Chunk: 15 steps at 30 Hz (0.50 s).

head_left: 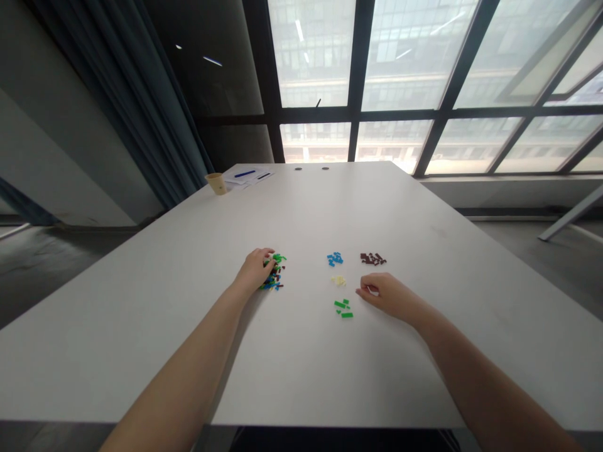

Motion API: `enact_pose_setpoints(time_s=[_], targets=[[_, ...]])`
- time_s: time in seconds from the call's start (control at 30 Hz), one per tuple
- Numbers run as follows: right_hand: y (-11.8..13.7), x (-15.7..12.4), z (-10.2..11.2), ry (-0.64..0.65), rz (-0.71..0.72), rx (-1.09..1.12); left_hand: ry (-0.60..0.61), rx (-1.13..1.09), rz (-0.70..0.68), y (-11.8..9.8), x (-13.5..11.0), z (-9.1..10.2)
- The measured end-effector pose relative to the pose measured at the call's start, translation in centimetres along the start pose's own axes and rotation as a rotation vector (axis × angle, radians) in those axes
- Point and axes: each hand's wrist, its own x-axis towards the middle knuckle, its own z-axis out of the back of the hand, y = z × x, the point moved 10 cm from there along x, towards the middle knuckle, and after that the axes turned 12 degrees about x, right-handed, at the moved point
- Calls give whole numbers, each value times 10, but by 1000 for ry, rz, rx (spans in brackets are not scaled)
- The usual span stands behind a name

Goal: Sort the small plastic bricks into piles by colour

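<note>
Brick pile [275,277]: partly under our left hand [255,266].
Rightmost cluster [372,258]: beyond our right hand [382,292].
Other clusters [340,280]: between our hands.

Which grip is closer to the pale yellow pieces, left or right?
Right. The right grip is just right of the pale yellow pieces, apart from them; the left grip is farther off, to their left, at the mixed-colour pile.
</note>
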Motion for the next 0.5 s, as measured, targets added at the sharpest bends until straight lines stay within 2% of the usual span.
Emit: enact_pose_setpoints(time_s=[0.3, 0.5], targets=[[-1, 1, -1, 3, -11, 6, -17, 110, 47, -6, -1, 0], [-1, 1, -1, 8, -4, -2, -101, -14, 13, -14, -2, 13]])
